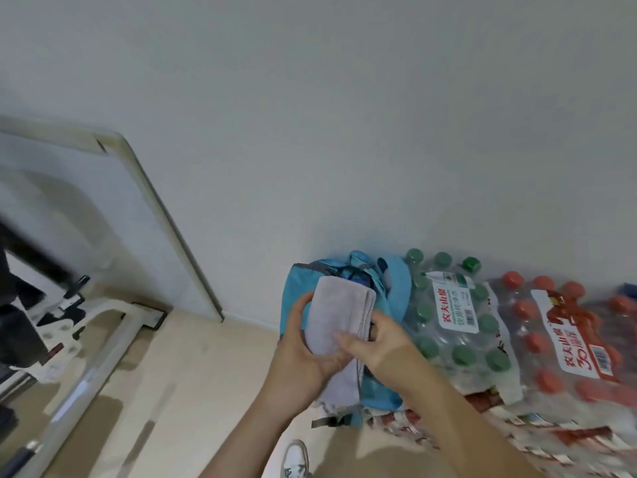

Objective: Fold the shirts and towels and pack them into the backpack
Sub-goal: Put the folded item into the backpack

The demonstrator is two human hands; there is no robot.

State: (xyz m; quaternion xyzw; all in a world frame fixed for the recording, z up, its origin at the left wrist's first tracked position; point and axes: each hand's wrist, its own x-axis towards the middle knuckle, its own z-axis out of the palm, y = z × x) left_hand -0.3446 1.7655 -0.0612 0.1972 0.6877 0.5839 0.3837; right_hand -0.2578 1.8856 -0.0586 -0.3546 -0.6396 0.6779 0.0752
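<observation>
A light blue backpack (396, 288) stands on the floor against the white wall, its top open. Over that opening I hold a folded grey towel (339, 305) with both hands. My left hand (303, 353) cups the towel's left edge and underside, its fingers curled round the fabric. My right hand (375, 339) grips the towel's right, folded edge, the thumb lying across its top. The towel's lower part hides behind my hands. No shirts are in view.
Shrink-wrapped packs of water bottles, green caps (458, 315) and red caps (565, 343), stand right of the backpack. A white frame with dark gear (79, 322) sits at left, a leaning panel (165, 215) behind it. My shoe (295, 458) shows on the beige floor.
</observation>
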